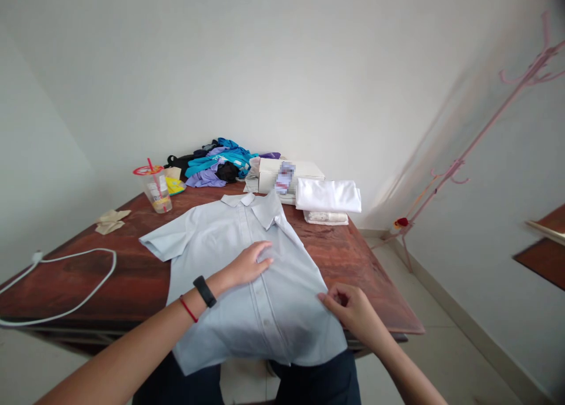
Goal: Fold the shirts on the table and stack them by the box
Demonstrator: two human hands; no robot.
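A light grey-blue short-sleeved shirt (220, 240) lies front up on the brown wooden table (362, 275), its collar toward the wall and its hem hanging over the near edge. My left hand (249, 265) rests on the shirt's middle beside the button strip, fingers apart; a black band is on that wrist. At the shirt's right side edge, my right hand (346, 305) pinches the fabric between thumb and fingers. One sleeve spreads out to the left; the right sleeve looks folded in near the collar.
Behind the shirt are a clothes pile (220, 163), a white box (304, 169) and folded white cloths (329, 196). A plastic cup with straw (156, 190), crumpled tissue (111, 221) and white cable (90, 299) lie left. A pink coat rack (477, 140) stands right.
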